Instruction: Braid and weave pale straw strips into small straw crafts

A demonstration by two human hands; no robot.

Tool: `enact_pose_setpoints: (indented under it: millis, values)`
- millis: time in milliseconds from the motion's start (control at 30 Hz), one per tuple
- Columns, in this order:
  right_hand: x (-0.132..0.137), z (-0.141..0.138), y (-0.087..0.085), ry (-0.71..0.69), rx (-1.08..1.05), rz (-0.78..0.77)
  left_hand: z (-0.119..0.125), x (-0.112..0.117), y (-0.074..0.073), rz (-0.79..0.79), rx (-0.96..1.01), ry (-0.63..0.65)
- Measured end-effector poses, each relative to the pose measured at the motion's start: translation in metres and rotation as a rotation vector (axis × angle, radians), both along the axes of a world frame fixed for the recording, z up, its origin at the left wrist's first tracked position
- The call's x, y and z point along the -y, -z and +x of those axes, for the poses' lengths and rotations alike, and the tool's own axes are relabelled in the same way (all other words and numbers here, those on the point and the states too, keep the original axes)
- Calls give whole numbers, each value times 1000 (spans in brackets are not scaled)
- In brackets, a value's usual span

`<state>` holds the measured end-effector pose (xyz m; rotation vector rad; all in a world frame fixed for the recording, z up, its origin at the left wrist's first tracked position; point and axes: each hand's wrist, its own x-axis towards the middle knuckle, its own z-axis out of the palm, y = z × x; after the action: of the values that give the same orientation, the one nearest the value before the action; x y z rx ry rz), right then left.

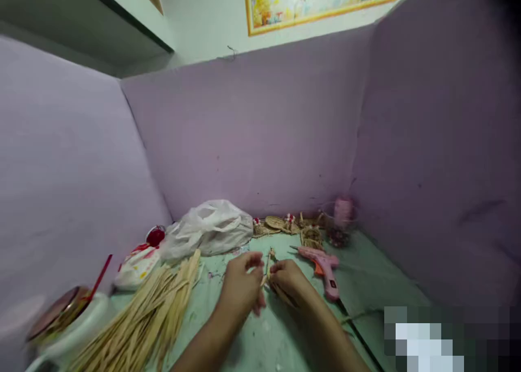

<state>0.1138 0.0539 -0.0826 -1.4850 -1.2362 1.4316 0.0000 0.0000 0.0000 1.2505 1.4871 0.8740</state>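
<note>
My right hand [290, 279] is closed on a small bundle of dry straw-like strips [269, 261] above the middle of the table. One thin end of it points up and away from me, and a few strips trail under the palm. My left hand [243, 281] is beside it on the left, fingers curved but apart, with nothing visible in them. Whether its fingertips touch the strips I cannot make out. To the right of my right hand lies a pink glue gun [323, 266] with an orange trigger and a black cord.
A heap of long dry strips [150, 312] lies at left, near a white plastic bag [211, 228]. A jar [61, 312], a red ball of yarn [155, 235] and a printed packet [138, 263] stand farther left. Small woven pieces [277, 224] and a clear container [340, 225] line the back wall.
</note>
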Motion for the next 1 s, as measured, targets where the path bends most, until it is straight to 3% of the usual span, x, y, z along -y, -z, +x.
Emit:
enact_pose_setpoints:
  millis: [133,300,500,733,1000]
  values:
    - [-6,4,7,-15,21,-38,17,-54,35,-260,97,-68]
    - [-7,6,7,-54,-119,-142,5,-70,63,-414,246,82]
    - [-5,5,8,-29,-9,-126,1,-69,67,-462,271,164]
    - [-3,8,9,-93,229,33,1,-61,73,-402,280,104]
    - [13,8,-12,-14,772,258,8,-57,70,-245,-61,60]
